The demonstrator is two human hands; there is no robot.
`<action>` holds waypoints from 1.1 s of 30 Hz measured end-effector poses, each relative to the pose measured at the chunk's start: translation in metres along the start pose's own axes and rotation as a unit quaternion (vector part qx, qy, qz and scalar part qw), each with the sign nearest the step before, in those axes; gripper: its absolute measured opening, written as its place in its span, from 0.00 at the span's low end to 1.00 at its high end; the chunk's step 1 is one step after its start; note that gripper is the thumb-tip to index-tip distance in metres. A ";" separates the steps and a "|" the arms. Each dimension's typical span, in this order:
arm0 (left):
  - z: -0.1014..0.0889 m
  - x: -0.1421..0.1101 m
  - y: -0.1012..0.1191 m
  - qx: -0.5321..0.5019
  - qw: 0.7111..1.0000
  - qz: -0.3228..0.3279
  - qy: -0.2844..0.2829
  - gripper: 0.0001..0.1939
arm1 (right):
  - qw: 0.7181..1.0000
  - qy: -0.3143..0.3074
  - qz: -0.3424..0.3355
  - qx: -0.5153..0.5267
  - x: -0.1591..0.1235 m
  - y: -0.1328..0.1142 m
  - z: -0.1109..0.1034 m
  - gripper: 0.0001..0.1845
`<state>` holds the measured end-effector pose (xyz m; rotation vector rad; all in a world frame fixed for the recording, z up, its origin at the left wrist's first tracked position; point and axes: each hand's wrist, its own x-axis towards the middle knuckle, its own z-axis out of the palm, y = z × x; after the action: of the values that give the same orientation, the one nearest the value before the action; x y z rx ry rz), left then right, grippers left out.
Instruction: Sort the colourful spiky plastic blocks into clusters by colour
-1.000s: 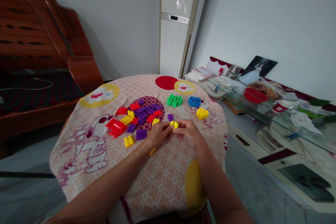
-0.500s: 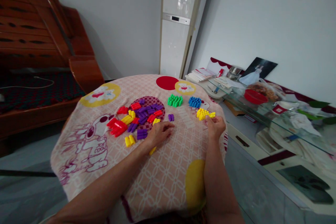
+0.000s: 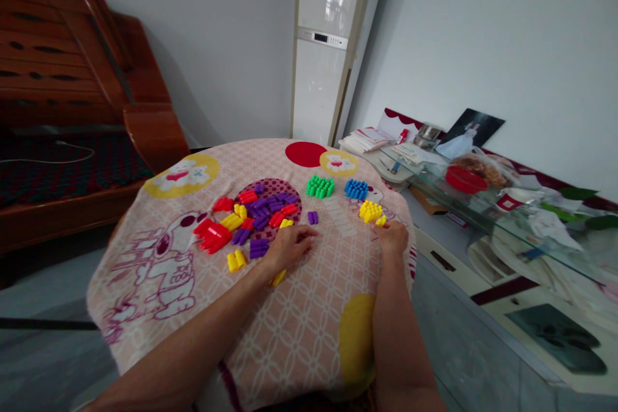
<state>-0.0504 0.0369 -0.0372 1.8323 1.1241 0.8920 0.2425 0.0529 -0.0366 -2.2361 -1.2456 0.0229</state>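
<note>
Right hand at the small yellow piece, beside the yellow group

The person's right hand [image 3: 393,236] is low over the patterned cloth [image 3: 309,315], toward the right side of the round table. From where I stand, the small yellow piece [image 3: 381,221] lies right at its fingertips, on their far left side, next to the near right edge of the yellow group [image 3: 370,210]. The fingers are drawn in toward the piece; at this size I can't fairly tell whether they pinch it or only touch it.

Beyond that hand sits the blue group [image 3: 356,189], with the green group [image 3: 320,187] to the left of it.

The left hand [image 3: 290,247] rests palm down near the middle, its fingers loosely bent and slightly apart; what may be under the palm is hidden. The small purple piece [image 3: 313,217] lies just past its fingertips, and yellow pieces [image 3: 279,278] show at its near and far sides. Left of it spread the purple pieces [image 3: 263,209], the red pieces [image 3: 212,235] and more yellow ones.
</note>
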 end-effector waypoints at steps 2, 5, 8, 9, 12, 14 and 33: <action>0.000 0.000 0.001 0.007 1.000 -0.006 -0.003 0.16 | 1.000 -0.019 0.012 -0.018 -0.002 -0.002 -0.003 0.19; -0.001 0.000 0.003 0.011 1.000 -0.009 -0.006 0.16 | 0.998 -0.030 0.032 -0.050 -0.003 -0.007 -0.005 0.19; -0.001 0.000 0.004 0.015 1.000 -0.005 -0.004 0.16 | 0.996 -0.031 0.048 -0.064 -0.004 -0.012 -0.005 0.19; -0.001 0.000 0.004 0.016 1.000 -0.005 -0.004 0.16 | 0.996 -0.029 0.051 -0.064 -0.004 -0.013 -0.004 0.19; 0.000 0.000 0.003 0.020 1.000 -0.010 -0.008 0.16 | 0.997 -0.020 0.054 -0.060 -0.003 -0.015 -0.002 0.19; 0.000 0.000 0.003 0.027 0.999 -0.014 -0.011 0.17 | 0.997 -0.015 0.054 -0.059 -0.003 -0.016 -0.001 0.18; -0.074 -0.008 0.014 0.198 0.979 -0.037 0.041 0.11 | 0.998 0.034 0.045 -0.007 -0.007 -0.001 0.005 0.17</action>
<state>-0.1115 0.0450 0.0061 2.0676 1.4976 0.7442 0.2364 0.0504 -0.0416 -2.2839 -1.1125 -0.0271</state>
